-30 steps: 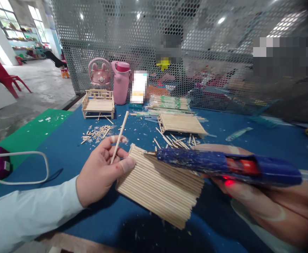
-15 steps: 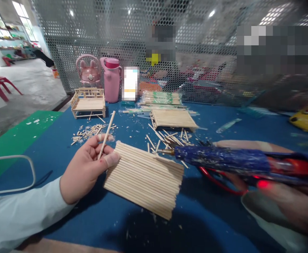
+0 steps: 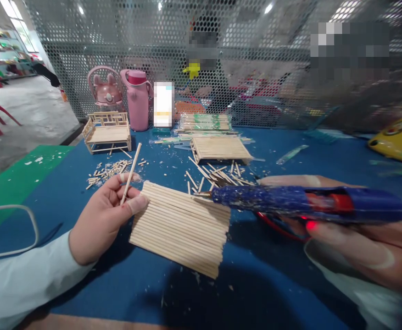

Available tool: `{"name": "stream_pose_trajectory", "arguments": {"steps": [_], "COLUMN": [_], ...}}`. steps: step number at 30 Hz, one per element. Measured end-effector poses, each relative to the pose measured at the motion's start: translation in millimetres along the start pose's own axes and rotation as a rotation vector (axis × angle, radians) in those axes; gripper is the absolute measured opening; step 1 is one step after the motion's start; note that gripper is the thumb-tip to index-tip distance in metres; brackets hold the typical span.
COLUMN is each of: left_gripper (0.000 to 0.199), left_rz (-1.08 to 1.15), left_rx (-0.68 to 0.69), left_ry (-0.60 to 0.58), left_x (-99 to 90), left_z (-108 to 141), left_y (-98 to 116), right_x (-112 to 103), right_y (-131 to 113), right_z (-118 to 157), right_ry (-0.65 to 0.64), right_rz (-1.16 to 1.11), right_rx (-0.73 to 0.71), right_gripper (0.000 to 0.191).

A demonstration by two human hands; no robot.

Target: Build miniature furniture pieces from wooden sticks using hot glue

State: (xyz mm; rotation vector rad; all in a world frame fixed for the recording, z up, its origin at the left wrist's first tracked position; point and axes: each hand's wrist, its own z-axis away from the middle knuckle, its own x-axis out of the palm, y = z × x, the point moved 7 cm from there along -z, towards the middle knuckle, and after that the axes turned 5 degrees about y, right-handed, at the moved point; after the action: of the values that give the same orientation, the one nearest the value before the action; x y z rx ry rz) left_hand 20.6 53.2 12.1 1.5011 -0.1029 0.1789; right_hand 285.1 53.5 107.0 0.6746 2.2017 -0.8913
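Note:
My left hand [image 3: 106, 208] pinches the top left corner of a flat panel of wooden sticks [image 3: 178, 227] laid side by side. Between its fingers it also keeps one loose stick [image 3: 131, 172], which points upward. My right hand [image 3: 352, 243] is closed around a blue hot glue gun [image 3: 263, 201], whose body is smeared with dried glue and shows a red light. The gun's metal nozzle hangs close to the panel's upper edge; whether it touches I cannot tell. The panel is tilted above the blue tabletop, its right edge uneven.
Behind the panel lie scattered sticks [image 3: 218, 174] and a pile of short cut pieces [image 3: 113, 169]. A small stick-built bench [image 3: 108, 133] and a low stick platform [image 3: 220, 149] stand farther back. A pink bottle [image 3: 138, 101] stands before the perforated metal screen [image 3: 94, 27]. A white cable [image 3: 34, 220] loops at left.
The glue gun in my right hand has shifted left and slightly up, its nozzle moving a little along the panel's upper edge. The whole view has shifted slightly; my left hand keeps its hold.

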Motion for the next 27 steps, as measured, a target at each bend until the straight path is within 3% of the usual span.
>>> {"name": "stream_pose_trajectory", "arguments": {"steps": [3, 19, 24, 27], "left_gripper": [0.027, 0.028, 0.029, 0.03], "left_rz": [-0.004, -0.029, -0.041, -0.038], "left_rx": [0.003, -0.017, -0.027, -0.033], "left_ry": [0.001, 0.021, 0.03, 0.041], "left_x": [0.4, -1.4, -2.8, -3.6], "left_z": [0.0, 0.3, -0.5, -0.6], "left_y": [0.6, -0.9, -1.6, -1.6], "right_x": [6.3, 11.3, -8.1, -19.1], "right_y": [0.9, 5.9, 6.7, 36.3], "right_z": [6.7, 6.1, 10.0, 25.1], "right_ry": [-0.147, -0.209, -0.146, -0.073], "right_rz": [-0.055, -0.059, -0.023, 0.039], "right_rx": [-0.1, -0.106, 0.034, 0.224], "right_gripper": [0.037, 0.035, 0.03, 0.035]}}
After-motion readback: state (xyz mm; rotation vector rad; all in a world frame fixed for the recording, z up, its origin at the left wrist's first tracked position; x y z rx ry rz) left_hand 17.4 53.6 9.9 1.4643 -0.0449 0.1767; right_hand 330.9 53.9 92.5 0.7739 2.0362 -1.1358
